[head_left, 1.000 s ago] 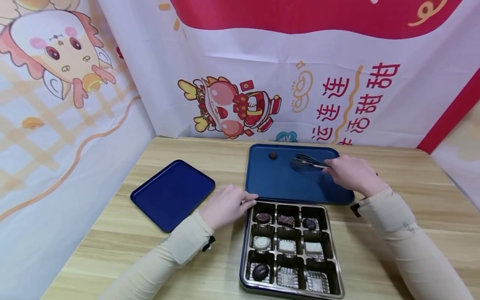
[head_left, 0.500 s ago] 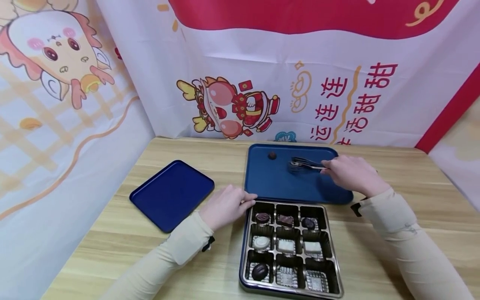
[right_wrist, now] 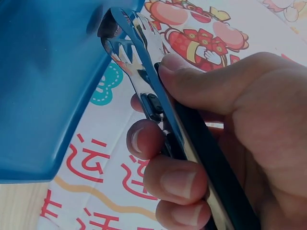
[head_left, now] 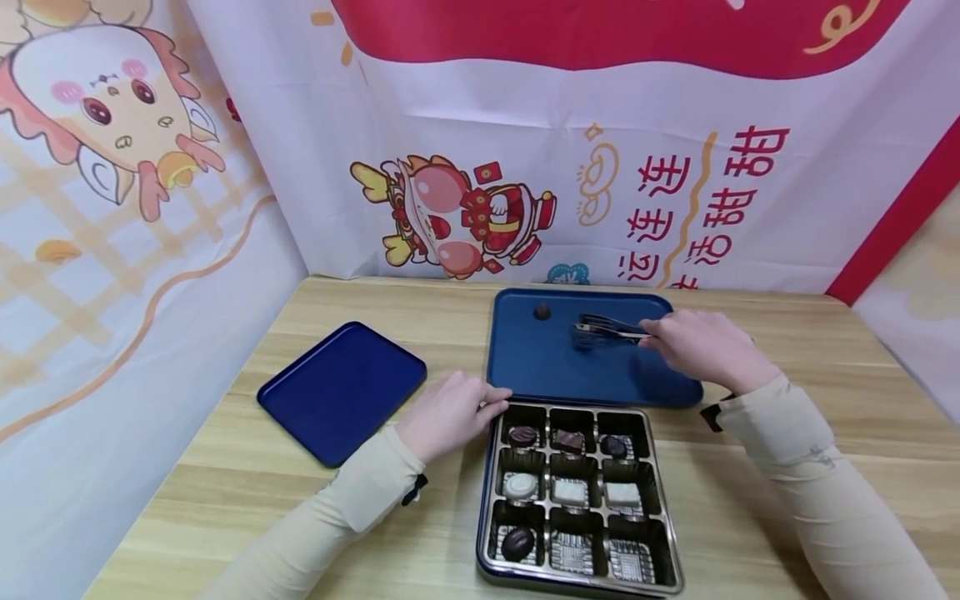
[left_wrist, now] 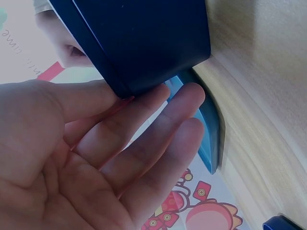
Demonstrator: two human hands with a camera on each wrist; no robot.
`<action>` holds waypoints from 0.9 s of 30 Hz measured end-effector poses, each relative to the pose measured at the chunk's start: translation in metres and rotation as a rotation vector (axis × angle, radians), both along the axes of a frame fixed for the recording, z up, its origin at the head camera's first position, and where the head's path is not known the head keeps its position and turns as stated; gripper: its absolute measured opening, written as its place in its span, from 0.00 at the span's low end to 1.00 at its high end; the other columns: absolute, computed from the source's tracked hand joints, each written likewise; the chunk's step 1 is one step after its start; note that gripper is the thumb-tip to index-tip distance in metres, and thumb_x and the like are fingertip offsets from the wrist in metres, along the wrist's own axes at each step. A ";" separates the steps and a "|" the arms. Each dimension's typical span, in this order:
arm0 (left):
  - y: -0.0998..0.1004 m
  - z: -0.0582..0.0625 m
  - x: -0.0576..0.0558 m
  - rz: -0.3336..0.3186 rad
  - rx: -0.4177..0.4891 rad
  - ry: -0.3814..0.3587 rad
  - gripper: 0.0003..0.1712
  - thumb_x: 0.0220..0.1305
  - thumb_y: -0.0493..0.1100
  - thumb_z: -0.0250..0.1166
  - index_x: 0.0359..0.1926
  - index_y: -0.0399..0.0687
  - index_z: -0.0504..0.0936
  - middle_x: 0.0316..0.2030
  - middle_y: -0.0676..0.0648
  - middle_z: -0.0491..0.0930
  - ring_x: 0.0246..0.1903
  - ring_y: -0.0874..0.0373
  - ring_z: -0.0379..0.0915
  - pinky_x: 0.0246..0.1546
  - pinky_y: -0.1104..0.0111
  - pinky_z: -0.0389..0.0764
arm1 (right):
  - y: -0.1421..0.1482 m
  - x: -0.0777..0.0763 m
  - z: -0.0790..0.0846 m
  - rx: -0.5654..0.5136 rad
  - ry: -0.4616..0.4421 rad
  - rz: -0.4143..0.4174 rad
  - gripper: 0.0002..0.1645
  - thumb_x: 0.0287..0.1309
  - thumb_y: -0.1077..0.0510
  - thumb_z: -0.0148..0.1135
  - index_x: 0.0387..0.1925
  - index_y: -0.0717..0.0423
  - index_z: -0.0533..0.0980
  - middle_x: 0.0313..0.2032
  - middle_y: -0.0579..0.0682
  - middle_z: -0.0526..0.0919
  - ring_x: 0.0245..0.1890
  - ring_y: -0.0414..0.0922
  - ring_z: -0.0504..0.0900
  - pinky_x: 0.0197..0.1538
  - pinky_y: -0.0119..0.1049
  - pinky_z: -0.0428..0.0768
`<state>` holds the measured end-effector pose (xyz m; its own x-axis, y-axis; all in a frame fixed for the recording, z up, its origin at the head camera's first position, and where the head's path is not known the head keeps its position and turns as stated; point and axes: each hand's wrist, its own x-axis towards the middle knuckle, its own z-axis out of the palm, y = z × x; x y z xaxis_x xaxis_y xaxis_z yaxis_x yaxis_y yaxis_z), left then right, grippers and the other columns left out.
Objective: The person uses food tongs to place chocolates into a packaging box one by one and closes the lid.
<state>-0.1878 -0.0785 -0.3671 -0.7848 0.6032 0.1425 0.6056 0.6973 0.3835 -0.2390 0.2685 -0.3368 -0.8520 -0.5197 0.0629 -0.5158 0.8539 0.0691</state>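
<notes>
My right hand (head_left: 701, 346) grips a pair of serving tongs (head_left: 611, 329) over the larger blue tray (head_left: 585, 375). Fork-like prongs form the tongs' ends (right_wrist: 127, 43) in the right wrist view. A small dark brown chocolate (head_left: 542, 312) lies near the tray's far edge, left of the tong tips and apart from them in the head view. My left hand (head_left: 450, 417) touches the far left corner of the chocolate box (left_wrist: 139, 43), thumb and nearly straight fingers about the corner. Inside the box sit dark chocolates in the far row, white chocolates (head_left: 570, 490) in the middle row, and one dark oval chocolate (head_left: 517, 543) nearest left.
A smaller dark blue tray (head_left: 341, 392) lies on the wooden table (head_left: 217, 500) at the left. The larger tray's front edge runs close behind the box. A printed cloth (head_left: 450, 100) hangs along the table's back edge, and another on the left.
The tongs have shifted slightly left, closer to the chocolate on the tray. The left hand keeps its place at the box corner. The whole head view has drifted slightly.
</notes>
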 end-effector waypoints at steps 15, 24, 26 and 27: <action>0.000 -0.001 0.002 0.007 -0.001 0.001 0.14 0.68 0.45 0.60 0.51 0.49 0.83 0.47 0.52 0.80 0.08 0.66 0.51 0.10 0.75 0.60 | 0.000 0.003 0.005 -0.013 -0.015 0.003 0.21 0.64 0.51 0.59 0.53 0.60 0.78 0.22 0.46 0.77 0.12 0.38 0.64 0.15 0.33 0.61; 0.001 -0.001 0.002 -0.002 0.008 0.033 0.14 0.68 0.45 0.60 0.50 0.48 0.83 0.47 0.52 0.80 0.07 0.67 0.49 0.10 0.75 0.59 | 0.000 0.006 0.010 -0.026 -0.016 0.025 0.21 0.63 0.53 0.60 0.53 0.61 0.78 0.30 0.49 0.82 0.12 0.38 0.63 0.14 0.33 0.60; 0.001 -0.001 0.002 -0.002 0.000 0.027 0.14 0.68 0.46 0.60 0.50 0.49 0.83 0.47 0.53 0.80 0.07 0.67 0.49 0.10 0.75 0.59 | 0.000 0.008 0.010 -0.031 -0.027 0.028 0.22 0.63 0.54 0.60 0.54 0.61 0.77 0.34 0.51 0.84 0.11 0.37 0.62 0.14 0.33 0.59; 0.001 -0.001 0.002 -0.003 -0.004 0.023 0.14 0.68 0.46 0.60 0.51 0.49 0.83 0.47 0.53 0.80 0.07 0.67 0.49 0.09 0.75 0.59 | 0.000 0.008 0.011 -0.032 -0.029 0.030 0.22 0.63 0.54 0.60 0.54 0.62 0.77 0.35 0.51 0.84 0.11 0.37 0.62 0.14 0.33 0.59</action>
<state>-0.1862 -0.0776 -0.3679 -0.7795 0.6060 0.1584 0.6164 0.6970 0.3664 -0.2306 0.2686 -0.3261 -0.8380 -0.5429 0.0557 -0.5423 0.8398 0.0268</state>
